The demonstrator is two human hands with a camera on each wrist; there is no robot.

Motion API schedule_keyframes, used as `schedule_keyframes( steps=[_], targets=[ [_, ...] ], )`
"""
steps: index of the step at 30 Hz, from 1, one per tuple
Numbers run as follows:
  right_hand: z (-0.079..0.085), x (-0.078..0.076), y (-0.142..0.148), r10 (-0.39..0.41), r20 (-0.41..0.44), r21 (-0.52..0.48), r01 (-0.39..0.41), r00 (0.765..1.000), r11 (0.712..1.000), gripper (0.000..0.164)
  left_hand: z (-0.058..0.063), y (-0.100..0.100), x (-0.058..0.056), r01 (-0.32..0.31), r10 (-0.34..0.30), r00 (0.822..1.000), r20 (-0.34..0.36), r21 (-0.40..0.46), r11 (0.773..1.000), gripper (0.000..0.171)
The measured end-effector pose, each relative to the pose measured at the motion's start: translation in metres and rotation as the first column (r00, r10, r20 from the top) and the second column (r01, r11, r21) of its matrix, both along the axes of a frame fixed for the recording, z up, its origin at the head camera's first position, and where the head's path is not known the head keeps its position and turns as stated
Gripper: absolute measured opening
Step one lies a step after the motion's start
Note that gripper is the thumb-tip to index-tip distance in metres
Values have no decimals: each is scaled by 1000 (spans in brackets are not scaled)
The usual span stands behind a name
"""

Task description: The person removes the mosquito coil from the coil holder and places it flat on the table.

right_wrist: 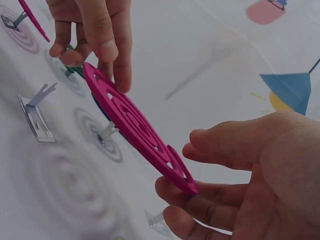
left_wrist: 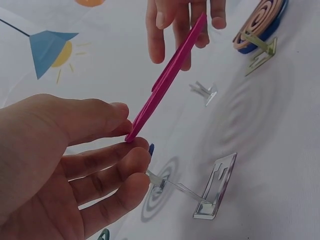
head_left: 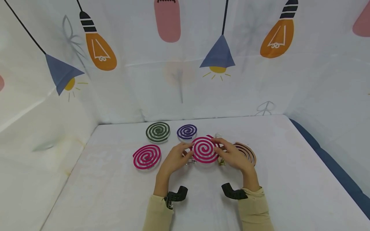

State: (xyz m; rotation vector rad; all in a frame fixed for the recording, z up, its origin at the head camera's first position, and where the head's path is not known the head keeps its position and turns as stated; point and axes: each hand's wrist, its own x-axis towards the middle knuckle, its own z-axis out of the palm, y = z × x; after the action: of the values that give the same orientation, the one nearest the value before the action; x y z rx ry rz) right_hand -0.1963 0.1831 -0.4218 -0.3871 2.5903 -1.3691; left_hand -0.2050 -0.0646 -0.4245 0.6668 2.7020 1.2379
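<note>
Above the table, both hands hold a pink mosquito coil (head_left: 205,148) by opposite edges. The left hand (head_left: 174,157) pinches its left edge between thumb and index finger, as the left wrist view shows. At the other edge is the right hand (head_left: 235,157); in the right wrist view the coil lies against its index finger, the thumb curving close over it. Beneath the coil, metal coil stands lie on the table: a silver stand (left_wrist: 204,212) with an upright prong and a greenish-gold stand (head_left: 221,161) near the right hand.
Another pink coil (head_left: 146,156) is at the left, with a green coil (head_left: 158,131) and a purple coil (head_left: 187,131) behind. A brown coil (head_left: 251,154), partly behind the right hand, sits on a blue one. The white table (head_left: 101,192) meets a lamp-patterned cloth backdrop (head_left: 185,80).
</note>
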Motion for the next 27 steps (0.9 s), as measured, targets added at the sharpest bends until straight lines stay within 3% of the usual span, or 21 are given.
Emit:
schedule_keyframes(
  steps=[27],
  targets=[
    [5, 6, 7, -90, -29, 78, 92, 996, 993, 41, -2, 10, 1, 22, -22, 1000, -13, -14, 1000, 40]
  ],
)
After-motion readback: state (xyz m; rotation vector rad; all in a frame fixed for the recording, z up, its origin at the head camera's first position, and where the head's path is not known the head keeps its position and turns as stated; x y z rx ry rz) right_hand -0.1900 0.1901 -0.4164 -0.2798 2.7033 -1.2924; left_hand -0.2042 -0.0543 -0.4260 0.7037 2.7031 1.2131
